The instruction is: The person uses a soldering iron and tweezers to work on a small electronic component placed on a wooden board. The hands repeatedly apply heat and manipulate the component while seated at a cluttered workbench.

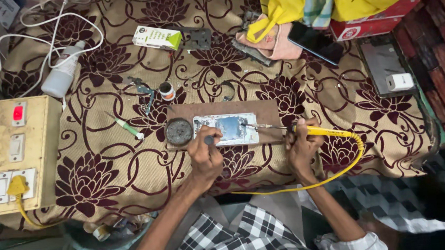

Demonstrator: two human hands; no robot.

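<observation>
Over opened phone point(226, 128): left hand point(205, 156) pinches small tool, right hand point(300, 144) grips soldering iron point(296, 130).

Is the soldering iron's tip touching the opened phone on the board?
Touching. The head view shows the soldering iron in the right hand, its metal tip ending on the opened phone's right edge.

This is looking like a small phone repair workshop, set up informally. A desk point(106, 175) draped in a flowered cloth is carrying repair gear: a yellow soldering iron point(306, 130) is running on a yellow cord, an opened phone point(225, 128) is lying on a brown work mat point(263, 111), and a round tin point(179, 131) is sitting beside it. A switchboard point(10, 155) with sockets is standing at one edge, a plug sitting in it. Tweezers point(144, 94), a white bottle point(62, 73), loose white cables point(43, 28) and other phones point(315, 43) are lying scattered around.
</observation>
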